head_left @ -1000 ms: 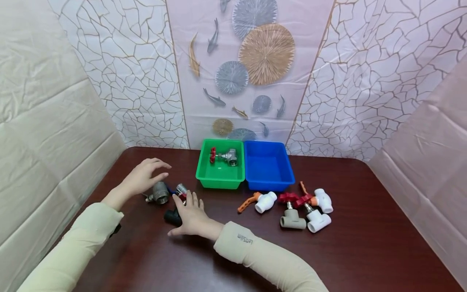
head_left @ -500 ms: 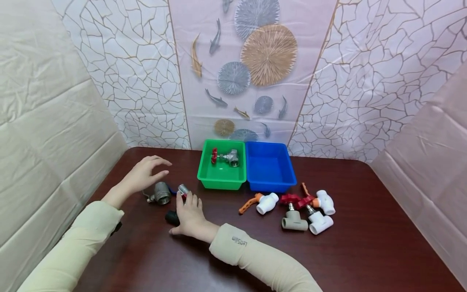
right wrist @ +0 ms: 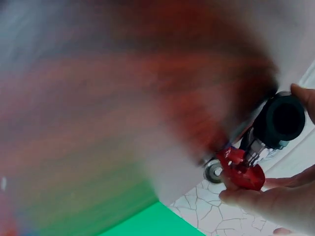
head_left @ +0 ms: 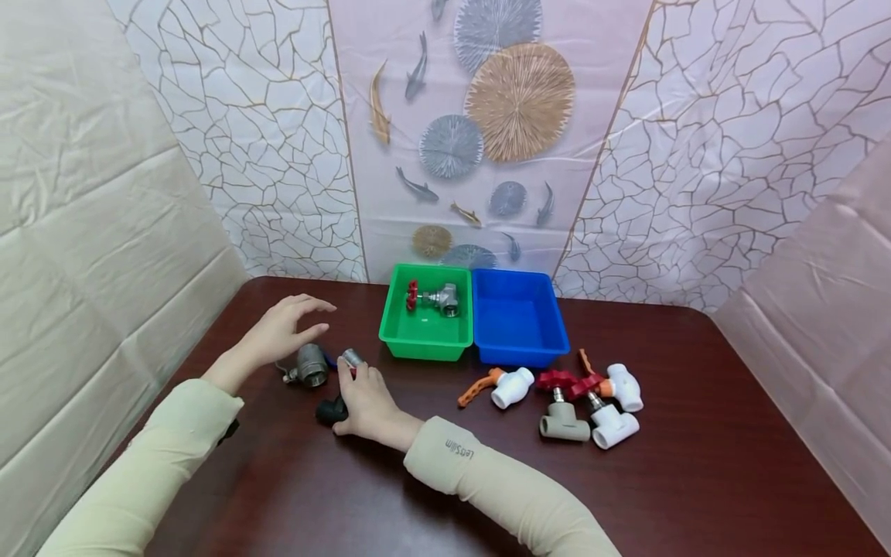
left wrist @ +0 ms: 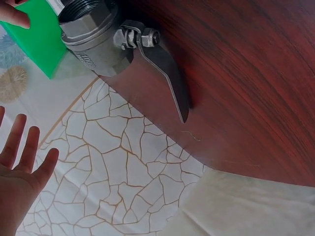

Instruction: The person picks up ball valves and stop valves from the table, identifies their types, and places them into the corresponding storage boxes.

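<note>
My left hand (head_left: 281, 333) hovers with loosely bent fingers over a large metal ball valve (head_left: 312, 365). In the left wrist view, the valve's threaded opening and grey lever (left wrist: 167, 76) show. My right hand (head_left: 372, 406) holds a black tee-shaped valve (head_left: 330, 411) on the table, thumb at the black body and fingers at its red handwheel (right wrist: 248, 177). In the right wrist view the valve's round open end (right wrist: 287, 118) faces the camera. Just beyond those fingers lies a smaller silver fitting (head_left: 351, 357), with a bit of blue beside it.
A green bin (head_left: 425, 350) at the back holds a metal gate valve (head_left: 445, 298) with a red handwheel. Against it stands a blue bin (head_left: 522, 356). To the right lie white valves with orange levers (head_left: 511, 388), a beige tee valve (head_left: 564, 424) and a white one (head_left: 614, 425).
My right hand has closed in on the black valve, its thumb and fingers drawing together around it. The left hand stays nearly still. The head view has shifted slightly.
</note>
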Demonstrator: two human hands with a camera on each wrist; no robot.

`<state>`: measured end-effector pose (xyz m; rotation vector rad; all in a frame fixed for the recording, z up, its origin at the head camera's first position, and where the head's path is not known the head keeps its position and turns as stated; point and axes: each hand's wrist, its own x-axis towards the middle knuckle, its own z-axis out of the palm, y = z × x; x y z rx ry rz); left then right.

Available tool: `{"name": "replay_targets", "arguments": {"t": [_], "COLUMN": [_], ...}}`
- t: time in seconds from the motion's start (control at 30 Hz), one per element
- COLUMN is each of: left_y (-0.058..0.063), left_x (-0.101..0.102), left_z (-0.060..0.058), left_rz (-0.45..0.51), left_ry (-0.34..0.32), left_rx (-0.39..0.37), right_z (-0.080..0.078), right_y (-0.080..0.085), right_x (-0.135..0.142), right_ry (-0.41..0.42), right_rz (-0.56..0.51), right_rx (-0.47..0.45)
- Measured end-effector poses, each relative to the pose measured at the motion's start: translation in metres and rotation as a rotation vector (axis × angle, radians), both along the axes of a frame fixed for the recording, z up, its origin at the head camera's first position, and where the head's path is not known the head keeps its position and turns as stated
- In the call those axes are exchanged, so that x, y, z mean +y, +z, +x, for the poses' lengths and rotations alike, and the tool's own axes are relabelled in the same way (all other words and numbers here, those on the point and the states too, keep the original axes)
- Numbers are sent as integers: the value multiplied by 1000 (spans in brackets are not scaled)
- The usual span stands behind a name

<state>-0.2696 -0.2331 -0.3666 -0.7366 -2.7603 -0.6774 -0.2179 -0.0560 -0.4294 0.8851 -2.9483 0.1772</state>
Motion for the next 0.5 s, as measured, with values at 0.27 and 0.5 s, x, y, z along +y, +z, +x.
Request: {"name": "replay_targets", "arguments": {"t": [0.27,0.5], "left_y": [-5,-7], "left_x": [-1,5], "left_z": [1,-4], "left_rz": [30,50], "left_ry": [-2,-12], "left_rx": [-17,-22], "right_z": [-2,-7], "right_y": [2,11], "right_x": [4,12], "right_ry": [60,79], "right_rz": [-29,-75], "right_rx": [-44,-52]}}
